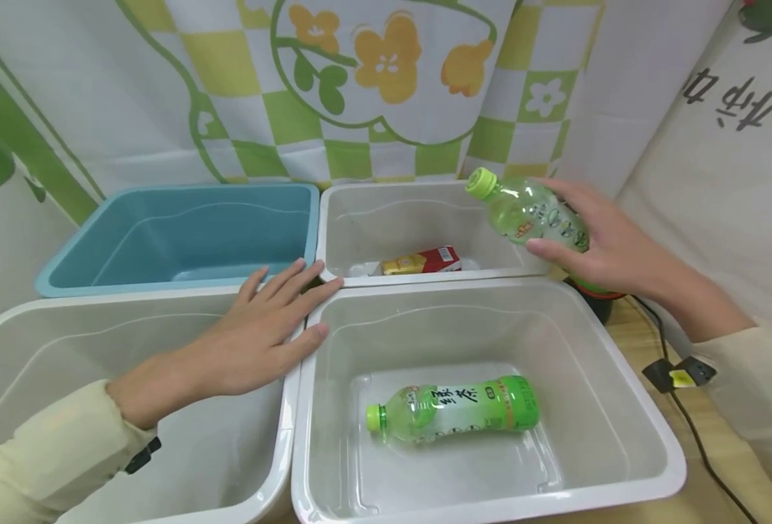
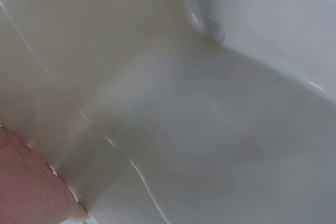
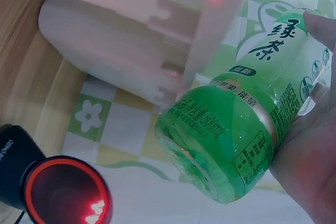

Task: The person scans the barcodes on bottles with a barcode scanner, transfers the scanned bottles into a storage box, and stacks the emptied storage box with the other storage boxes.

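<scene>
My right hand (image 1: pixel 611 244) grips a green plastic tea bottle (image 1: pixel 532 211), tilted with its cap to the left, above the right end of the back grey bin (image 1: pixel 386 191). The right wrist view shows the bottle's green base and label (image 3: pixel 236 103), with thumb and fingers around its side. My left hand (image 1: pixel 255 335) rests with fingers spread on the rims where the bins meet. A second green tea bottle (image 1: pixel 454 411) lies on its side in the front right bin (image 1: pixel 490 502). In the left wrist view, only part of the left hand (image 2: pixel 34 187) shows.
A red and yellow carton (image 1: pixel 421 260) lies in the back grey bin. Left of it stands a blue bin (image 1: pixel 179 291), with another grey bin (image 1: pixel 97 309) in front. On the wooden table (image 1: pixel 628 327) at the right are a black cable (image 1: pixel 693 437) and a dark device with a red ring (image 3: pixel 68 190).
</scene>
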Available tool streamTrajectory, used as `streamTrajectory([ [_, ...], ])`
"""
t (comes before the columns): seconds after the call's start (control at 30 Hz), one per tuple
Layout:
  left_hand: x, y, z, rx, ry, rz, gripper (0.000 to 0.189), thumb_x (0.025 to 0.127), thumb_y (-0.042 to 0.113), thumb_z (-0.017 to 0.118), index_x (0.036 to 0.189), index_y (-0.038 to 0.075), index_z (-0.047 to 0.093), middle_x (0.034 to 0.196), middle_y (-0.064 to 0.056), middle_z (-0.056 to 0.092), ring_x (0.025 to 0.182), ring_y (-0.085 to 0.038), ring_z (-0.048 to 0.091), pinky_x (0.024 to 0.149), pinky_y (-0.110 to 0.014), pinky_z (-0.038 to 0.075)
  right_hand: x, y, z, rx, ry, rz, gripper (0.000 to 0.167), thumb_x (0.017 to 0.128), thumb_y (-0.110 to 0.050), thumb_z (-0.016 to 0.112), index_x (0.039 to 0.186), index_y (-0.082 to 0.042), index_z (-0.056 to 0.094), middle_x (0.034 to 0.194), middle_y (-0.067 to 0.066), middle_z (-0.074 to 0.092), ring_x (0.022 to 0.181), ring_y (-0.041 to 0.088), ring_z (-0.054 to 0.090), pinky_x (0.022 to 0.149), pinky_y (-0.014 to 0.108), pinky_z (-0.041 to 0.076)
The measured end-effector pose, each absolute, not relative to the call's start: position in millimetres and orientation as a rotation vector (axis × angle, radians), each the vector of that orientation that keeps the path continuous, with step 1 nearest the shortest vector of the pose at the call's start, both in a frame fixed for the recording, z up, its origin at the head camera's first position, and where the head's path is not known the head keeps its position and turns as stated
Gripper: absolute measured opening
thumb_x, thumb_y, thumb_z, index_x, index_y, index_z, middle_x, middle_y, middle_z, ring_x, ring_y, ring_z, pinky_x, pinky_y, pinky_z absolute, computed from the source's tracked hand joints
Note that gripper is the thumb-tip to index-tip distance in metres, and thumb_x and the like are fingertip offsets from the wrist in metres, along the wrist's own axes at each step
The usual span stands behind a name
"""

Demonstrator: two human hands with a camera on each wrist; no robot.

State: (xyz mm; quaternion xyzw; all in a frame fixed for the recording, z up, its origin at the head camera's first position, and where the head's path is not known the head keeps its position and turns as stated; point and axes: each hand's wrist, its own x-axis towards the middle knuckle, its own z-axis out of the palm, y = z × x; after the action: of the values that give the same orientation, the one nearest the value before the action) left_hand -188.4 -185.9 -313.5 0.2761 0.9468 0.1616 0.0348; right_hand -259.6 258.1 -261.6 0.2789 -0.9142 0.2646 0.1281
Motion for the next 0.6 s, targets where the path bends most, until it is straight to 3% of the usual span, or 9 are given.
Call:
streamTrajectory([
  [0.13,-188.3,-185.4,-312.7,0.849,2.918,0.488,0.06,0.114,0.053,0.035,0.17,0.036,0.021,0.181,-0.003,0.01,0.169,-0.035,0.002,0.129,-0.071,-0.004,-261.9,247.6,-254.9,0.846,-2.65,0.749,0.074,0.095,-0.023,0.074,0.161,-0.019,0.043,0.137,0.014,0.058,0.11,0.021,0.05,0.083,0.042,0.043],
  [0.3,-189.0,-184.9,-311.3,0.856,2.927,0.473,0.061,0.114,0.053,0.035,0.17,0.035,0.021,0.181,-0.003,0.011,0.169,-0.035,0.002,0.129,-0.071,-0.003,-267.1,235.4,-247.0,0.912,-2.654,0.727,0.076,0.095,-0.025,0.076,0.163,-0.018,0.042,0.145,0.013,0.058,0.115,0.024,0.053,0.092,0.049,0.045],
  [0.43,-189.1,-184.9,-311.0,0.857,2.926,0.472,0.061,0.114,0.053,0.035,0.17,0.035,0.021,0.181,-0.003,0.011,0.169,-0.035,0.003,0.129,-0.07,-0.003,-267.7,222.5,-240.6,0.915,-2.721,0.679,0.08,0.097,-0.032,0.076,0.164,-0.016,0.037,0.16,0.013,0.049,0.135,0.033,0.053,0.109,0.059,0.044],
  [0.6,-188.3,-184.9,-312.2,0.855,2.921,0.482,0.06,0.114,0.053,0.035,0.17,0.035,0.021,0.181,-0.003,0.011,0.169,-0.036,0.003,0.129,-0.071,-0.004,-272.4,201.3,-230.8,0.94,-2.752,0.641,0.078,0.097,-0.036,0.077,0.16,-0.009,0.041,0.154,0.015,0.053,0.135,0.034,0.055,0.11,0.056,0.046],
])
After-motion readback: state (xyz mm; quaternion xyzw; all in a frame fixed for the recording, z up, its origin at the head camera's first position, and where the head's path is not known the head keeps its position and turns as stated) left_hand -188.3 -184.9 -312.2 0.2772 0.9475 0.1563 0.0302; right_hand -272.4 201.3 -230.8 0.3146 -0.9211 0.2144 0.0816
